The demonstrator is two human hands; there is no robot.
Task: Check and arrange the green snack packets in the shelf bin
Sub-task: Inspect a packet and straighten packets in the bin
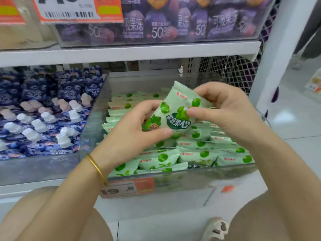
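A pale green snack packet [175, 110] with green fruit print and dark lettering is held tilted above the clear shelf bin [93, 119]. My left hand [132, 133] grips its lower left part, thumb along the bottom edge. My right hand [224, 108] pinches its upper right side, thumb pressed on the front. Under both hands, several more green packets [196, 153] lie in rows inside the bin, some flat at the front, others stacked on edge at the back.
A neighbouring bin to the left holds blue pouches with white caps [43, 122]. Purple jelly packs [173, 21] fill the shelf above. An orange price tag [128, 187] sits on the bin's front. A white post [278, 49] and wire mesh stand at right.
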